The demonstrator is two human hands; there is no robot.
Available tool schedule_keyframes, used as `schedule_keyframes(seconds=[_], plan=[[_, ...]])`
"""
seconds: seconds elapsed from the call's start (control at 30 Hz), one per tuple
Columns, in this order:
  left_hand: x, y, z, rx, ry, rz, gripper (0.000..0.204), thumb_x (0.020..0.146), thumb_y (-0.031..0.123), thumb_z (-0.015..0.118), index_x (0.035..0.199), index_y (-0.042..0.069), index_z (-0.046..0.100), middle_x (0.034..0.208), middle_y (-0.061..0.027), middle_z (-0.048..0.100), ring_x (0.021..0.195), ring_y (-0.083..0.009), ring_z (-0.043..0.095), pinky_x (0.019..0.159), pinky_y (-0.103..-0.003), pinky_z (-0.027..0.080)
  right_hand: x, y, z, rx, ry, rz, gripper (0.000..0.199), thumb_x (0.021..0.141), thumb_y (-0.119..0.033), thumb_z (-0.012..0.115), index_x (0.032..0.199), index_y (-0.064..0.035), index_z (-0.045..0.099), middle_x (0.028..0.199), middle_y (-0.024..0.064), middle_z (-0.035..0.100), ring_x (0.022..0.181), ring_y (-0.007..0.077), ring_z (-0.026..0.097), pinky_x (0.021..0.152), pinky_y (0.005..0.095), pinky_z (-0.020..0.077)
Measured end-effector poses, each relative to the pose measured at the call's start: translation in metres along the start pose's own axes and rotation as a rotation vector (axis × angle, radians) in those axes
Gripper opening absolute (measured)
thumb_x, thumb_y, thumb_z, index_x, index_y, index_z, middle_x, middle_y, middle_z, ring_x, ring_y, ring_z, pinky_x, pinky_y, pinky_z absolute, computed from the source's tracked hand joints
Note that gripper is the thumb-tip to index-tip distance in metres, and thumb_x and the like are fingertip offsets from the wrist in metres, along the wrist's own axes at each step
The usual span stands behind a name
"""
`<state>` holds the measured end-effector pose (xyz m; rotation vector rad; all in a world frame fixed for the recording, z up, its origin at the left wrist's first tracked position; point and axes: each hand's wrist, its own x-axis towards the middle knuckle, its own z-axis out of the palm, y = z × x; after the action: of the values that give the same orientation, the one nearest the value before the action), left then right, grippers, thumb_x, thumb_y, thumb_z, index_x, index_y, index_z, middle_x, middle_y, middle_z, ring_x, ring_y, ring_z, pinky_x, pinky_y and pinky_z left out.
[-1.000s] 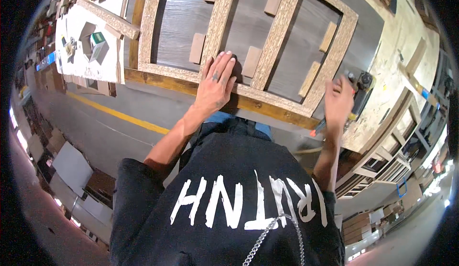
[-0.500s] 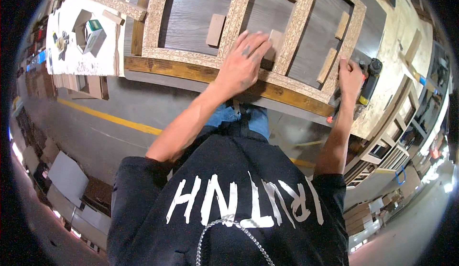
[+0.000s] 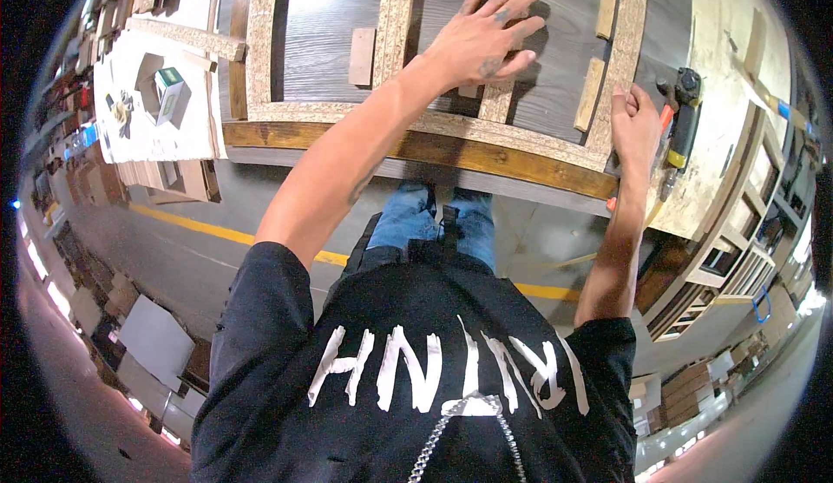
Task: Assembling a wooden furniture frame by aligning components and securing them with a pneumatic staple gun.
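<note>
My left hand (image 3: 490, 36) is open with its fingers spread, over a crosspiece of a chipboard frame (image 3: 398, 14). I cannot tell whether its palm presses on the wood. The frame lies on a grey wood-grain panel (image 3: 325, 14). Near the frame's right front corner, my right hand (image 3: 635, 127) has its fingers curled. What they hold, if anything, is hidden; bits of orange show beside the hand and below the wrist. Small wooden blocks sit inside the frame: one (image 3: 362, 56) at the left bay, and two (image 3: 589, 94) along the right side.
A brown-stained wooden strip (image 3: 321, 138) runs along the near edge. Right of my right hand lies a black and yellow tool (image 3: 685, 127). At the left, an opened green-and-white box (image 3: 170, 92) stands on a white-topped surface. Slatted wooden frames (image 3: 737, 266) stand at the right.
My left hand has moved right and farther away, from beside a small block in the middle bay to over the crosspiece, its fingers spreading. My right hand stays near the frame's corner.
</note>
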<state>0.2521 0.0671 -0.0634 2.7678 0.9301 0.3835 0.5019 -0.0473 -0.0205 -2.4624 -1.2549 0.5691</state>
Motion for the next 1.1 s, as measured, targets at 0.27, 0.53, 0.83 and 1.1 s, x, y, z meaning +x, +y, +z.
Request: schedule_keyframes(seconds=[0.27, 0.53, 0.83, 1.1], plan=[[-0.001, 0.0, 0.003, -0.07, 0.0, -0.002, 0.053, 0.099, 0.041, 0.041, 0.141, 0.01, 0.047, 0.16, -0.0114, 0.024, 0.149, -0.027, 0.017, 0.123, -0.043, 0.017, -0.031, 0.004, -0.01, 0.012, -0.083, 0.005, 0.05, 0.089, -0.03, 0.064, 0.12, 0.008, 0.061, 0.108, 0.0268, 0.067, 0.099, 0.0339, 0.068, 0.088, 0.0387, 0.0515], [-0.003, 0.002, 0.001, -0.012, -0.052, -0.006, 0.055, 0.099, 0.039, 0.039, 0.142, 0.004, 0.045, 0.16, -0.0138, 0.021, 0.149, -0.028, 0.016, 0.123, -0.043, 0.017, -0.048, -0.002, -0.017, -0.122, -0.3, -0.154, 0.088, 0.079, -0.04, 0.078, 0.146, -0.0002, 0.036, 0.132, 0.0317, 0.051, 0.118, 0.0438, 0.055, 0.099, 0.0471, 0.0461], [-0.002, 0.001, -0.003, -0.078, -0.032, 0.014, 0.054, 0.098, 0.038, 0.04, 0.139, 0.004, 0.047, 0.16, -0.015, 0.023, 0.149, -0.0291, 0.018, 0.122, -0.044, 0.018, -0.075, -0.008, -0.01, -0.267, -0.262, -0.373, 0.106, 0.07, -0.035, 0.086, 0.153, -0.006, 0.025, 0.154, 0.0345, 0.015, 0.129, 0.0519, 0.036, 0.106, 0.0532, 0.0373], [-0.003, 0.002, 0.0, -0.075, -0.053, -0.025, 0.054, 0.097, 0.037, 0.041, 0.14, 0.004, 0.047, 0.16, -0.0138, 0.022, 0.149, -0.0277, 0.018, 0.123, -0.043, 0.017, -0.064, 0.007, -0.017, 0.125, -0.242, -0.217, 0.088, 0.082, -0.027, 0.078, 0.15, 0.0002, 0.028, 0.142, 0.034, 0.041, 0.128, 0.0406, 0.048, 0.106, 0.0462, 0.0419]])
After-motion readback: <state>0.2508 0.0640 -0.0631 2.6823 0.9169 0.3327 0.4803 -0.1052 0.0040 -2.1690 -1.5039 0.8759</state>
